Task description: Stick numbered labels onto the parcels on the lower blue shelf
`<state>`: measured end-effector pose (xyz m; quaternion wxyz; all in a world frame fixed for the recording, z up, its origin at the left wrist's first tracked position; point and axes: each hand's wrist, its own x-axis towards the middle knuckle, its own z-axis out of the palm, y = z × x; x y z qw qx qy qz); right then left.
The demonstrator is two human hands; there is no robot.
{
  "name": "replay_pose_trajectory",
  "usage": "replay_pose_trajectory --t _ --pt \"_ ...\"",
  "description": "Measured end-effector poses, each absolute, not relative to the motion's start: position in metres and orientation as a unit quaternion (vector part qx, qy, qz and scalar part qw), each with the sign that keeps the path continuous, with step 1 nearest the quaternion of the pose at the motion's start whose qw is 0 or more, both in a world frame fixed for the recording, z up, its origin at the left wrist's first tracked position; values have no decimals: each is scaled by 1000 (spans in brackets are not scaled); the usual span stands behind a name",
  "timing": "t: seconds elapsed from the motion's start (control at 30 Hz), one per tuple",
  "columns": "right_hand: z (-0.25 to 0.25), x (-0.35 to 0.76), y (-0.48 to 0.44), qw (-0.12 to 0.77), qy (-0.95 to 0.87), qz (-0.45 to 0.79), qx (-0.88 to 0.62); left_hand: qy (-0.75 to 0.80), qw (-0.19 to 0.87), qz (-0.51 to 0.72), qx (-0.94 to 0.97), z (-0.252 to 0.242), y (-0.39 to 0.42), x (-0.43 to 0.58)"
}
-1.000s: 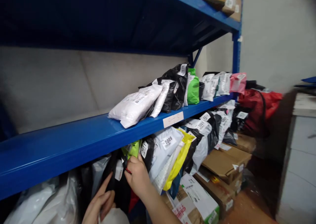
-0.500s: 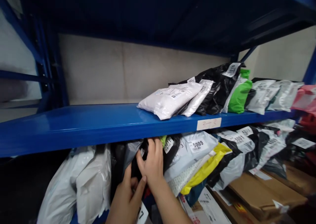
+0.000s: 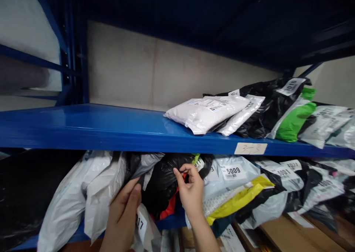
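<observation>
On the lower shelf, my left hand point(image 3: 124, 207) is closed, thumb against fingers, on the edge of a dark grey mailing bag point(image 3: 148, 162). My right hand point(image 3: 192, 192) has thumb and curled forefinger closed at the side of a black plastic bag point(image 3: 163, 176). Beneath that bag a red package point(image 3: 169, 207) shows in part. A white bag labelled with a number ending in 17 point(image 3: 144, 226) hangs below my left hand. To the right of my right hand lies a pale mailing bag marked 5009 point(image 3: 235, 170).
The blue shelf board point(image 3: 83, 133) runs just above both hands. White bags point(image 3: 104, 196) stand on the left, a yellow bag point(image 3: 241, 198) on the right. More parcels, among them a white one point(image 3: 205, 111), lie on the upper shelf. Cardboard boxes point(image 3: 294, 233) sit lower right.
My hands, close together before, have moved apart, the right one going right. More of the black bag and the red package shows between them. The view has shifted left.
</observation>
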<state>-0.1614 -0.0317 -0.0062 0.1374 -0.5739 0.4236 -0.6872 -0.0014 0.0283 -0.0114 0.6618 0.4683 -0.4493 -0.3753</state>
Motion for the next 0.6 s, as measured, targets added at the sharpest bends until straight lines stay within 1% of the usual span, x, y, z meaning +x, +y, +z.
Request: replay_pose_trajectory --t 0.17,0.33,0.6 --pt "-10 -165 -31 135 413 -723 -538 -442 681 -300 500 1 37 -1" --pt "-9 -163 -32 130 416 -731 -525 -431 675 -325 503 1 34 4" --pt "-5 -163 -32 115 423 -728 -528 -445 666 -328 501 6 39 2"
